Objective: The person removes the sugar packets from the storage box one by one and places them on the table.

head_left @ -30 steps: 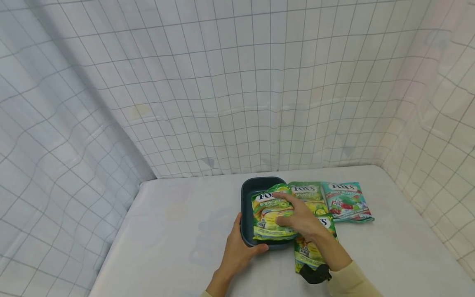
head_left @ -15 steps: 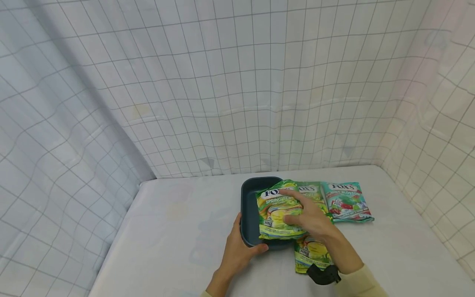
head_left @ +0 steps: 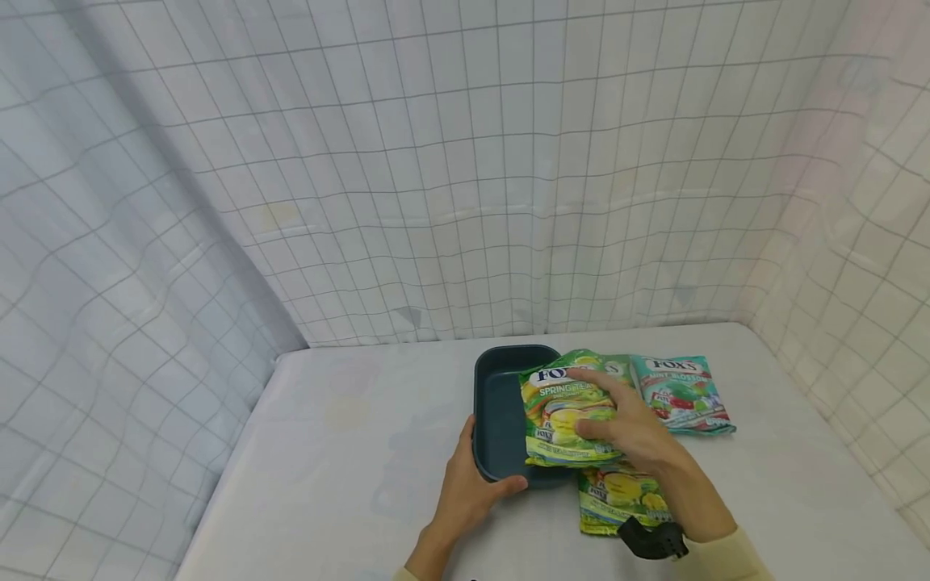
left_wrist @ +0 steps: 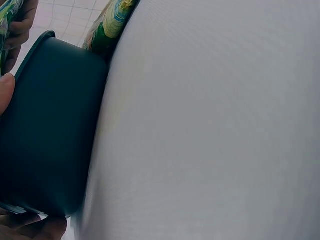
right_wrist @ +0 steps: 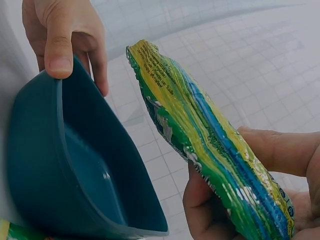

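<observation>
In the head view my left hand [head_left: 462,488] grips the near-left corner of a dark teal plastic tub [head_left: 497,424], its thumb along the near side and fingers at the left wall. My right hand [head_left: 639,428] holds a green and yellow Fox's Spring Tea candy bag [head_left: 555,424] between thumb and fingers, above the tub's right side. From the right wrist, this bag [right_wrist: 215,150] appears edge-on, tilted and apart from the tub [right_wrist: 40,145]. A second green candy bag [head_left: 621,494] lies on the table by the tub's near-right corner, partly covered by the held bag and right hand.
Behind the right hand lies another green candy bag [head_left: 619,367], mostly hidden. To its right is a turquoise Fox's Mint Blossom candy bag [head_left: 683,395]. A white cloth covers the table [head_left: 341,452], and white grid-patterned curtains [head_left: 465,177] stand around its back and sides.
My right hand has carried the Spring Tea candy bag rightward, from over the tub's middle to its right edge, uncovering more of the tub's inside. The left hand keeps its grip.
</observation>
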A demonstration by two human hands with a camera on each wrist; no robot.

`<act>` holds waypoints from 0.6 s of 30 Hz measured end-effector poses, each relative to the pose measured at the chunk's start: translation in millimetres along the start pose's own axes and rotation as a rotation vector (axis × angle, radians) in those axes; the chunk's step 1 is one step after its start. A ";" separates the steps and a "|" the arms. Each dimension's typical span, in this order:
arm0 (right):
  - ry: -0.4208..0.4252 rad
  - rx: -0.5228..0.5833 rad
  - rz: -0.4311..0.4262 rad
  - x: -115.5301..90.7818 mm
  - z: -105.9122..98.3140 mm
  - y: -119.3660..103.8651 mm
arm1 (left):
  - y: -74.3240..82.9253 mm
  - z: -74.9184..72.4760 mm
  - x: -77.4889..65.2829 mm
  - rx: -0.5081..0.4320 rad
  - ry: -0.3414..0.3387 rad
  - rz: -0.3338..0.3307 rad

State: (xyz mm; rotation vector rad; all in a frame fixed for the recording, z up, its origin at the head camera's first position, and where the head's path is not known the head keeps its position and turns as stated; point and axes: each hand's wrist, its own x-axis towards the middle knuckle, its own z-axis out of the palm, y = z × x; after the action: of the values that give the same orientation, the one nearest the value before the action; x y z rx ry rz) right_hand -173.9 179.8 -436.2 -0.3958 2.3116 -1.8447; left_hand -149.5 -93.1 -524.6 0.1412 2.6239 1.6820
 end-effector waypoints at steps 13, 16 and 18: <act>0.010 -0.030 -0.024 -16.6 -27.3 1.4 | 0.4 0.6 -1.2 -0.023 -0.006 0.003; 0.016 -0.013 -0.015 -20.1 -33.5 3.7 | -0.3 -0.1 -1.0 -0.027 -0.007 0.010; 0.025 -0.015 -0.004 -22.4 -36.8 4.8 | -0.8 -0.8 -0.9 -0.026 -0.007 0.014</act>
State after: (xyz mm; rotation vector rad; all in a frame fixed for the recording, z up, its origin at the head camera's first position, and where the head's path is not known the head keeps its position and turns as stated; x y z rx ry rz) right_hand -163.5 221.8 -433.4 -0.3821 2.3444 -1.8456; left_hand -148.7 -94.3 -524.9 0.1643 2.6013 1.7160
